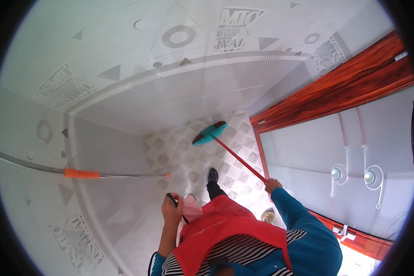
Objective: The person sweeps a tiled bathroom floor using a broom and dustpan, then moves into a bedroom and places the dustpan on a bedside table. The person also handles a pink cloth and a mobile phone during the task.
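My right hand (273, 185) grips the upper end of a red broom handle (240, 160). The handle slopes down to a teal broom head (210, 134) with dark bristles, lying on the tiled floor (179, 151) near the back wall. My left hand (172, 208) is closed around a black bar or handle (171, 199). Beside its fingers hangs a pink sheet-like item (192, 209), partly behind my red apron (227, 220); whether the two are one object I cannot tell. One dark shoe (213, 175) shows on the tiles below.
A chrome pole (124, 176) with an orange sleeve (81, 173) runs in from the left. Grey-white patterned walls (165, 89) enclose the floor's far side. At right stands a reddish wooden door frame (331, 77). A round yellowish patterned object (268, 216) lies near my right side.
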Available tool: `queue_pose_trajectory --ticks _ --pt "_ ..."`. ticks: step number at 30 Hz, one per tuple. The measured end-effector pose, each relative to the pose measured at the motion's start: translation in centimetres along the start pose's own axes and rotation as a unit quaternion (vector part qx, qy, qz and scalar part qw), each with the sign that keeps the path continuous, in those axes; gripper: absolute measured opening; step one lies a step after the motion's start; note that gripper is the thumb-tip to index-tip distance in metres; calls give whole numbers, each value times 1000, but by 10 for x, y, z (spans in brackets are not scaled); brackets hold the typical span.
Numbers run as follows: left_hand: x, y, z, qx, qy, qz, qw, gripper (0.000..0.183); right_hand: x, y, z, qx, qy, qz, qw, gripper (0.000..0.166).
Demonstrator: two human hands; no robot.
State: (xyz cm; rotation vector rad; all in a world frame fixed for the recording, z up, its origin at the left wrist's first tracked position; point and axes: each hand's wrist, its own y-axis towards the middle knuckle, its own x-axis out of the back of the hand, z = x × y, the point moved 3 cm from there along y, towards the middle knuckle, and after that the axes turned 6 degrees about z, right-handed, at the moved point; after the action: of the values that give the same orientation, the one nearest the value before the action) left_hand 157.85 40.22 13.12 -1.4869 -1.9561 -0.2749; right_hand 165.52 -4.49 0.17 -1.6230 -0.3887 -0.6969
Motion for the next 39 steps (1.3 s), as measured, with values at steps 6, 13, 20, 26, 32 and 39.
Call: queue_pose_trajectory --ticks 6,13,20,26,32,39 --pt "-24 31 -19 -16 -17 29 999 15 -26 -69 -73 -43 60 64 995 30" --pt "-34 47 -23 -11 -21 43 999 14 17 -90 -80 -30 122 20 992 31" --pt "-38 52 -32 -28 11 61 998 15 70 58 -37 -50 103 -62 991 28" --pt "-43 51 -37 -32 23 81 996 14 -14 84 -70 -62 182 -42 980 36" --pt "-62 58 -49 -71 14 103 992 12 -137 -17 -111 -60 177 -1 982 36" --pt "-81 66 -61 -117 -4 125 985 12 -121 -163 -114 -218 388 119 887 35"
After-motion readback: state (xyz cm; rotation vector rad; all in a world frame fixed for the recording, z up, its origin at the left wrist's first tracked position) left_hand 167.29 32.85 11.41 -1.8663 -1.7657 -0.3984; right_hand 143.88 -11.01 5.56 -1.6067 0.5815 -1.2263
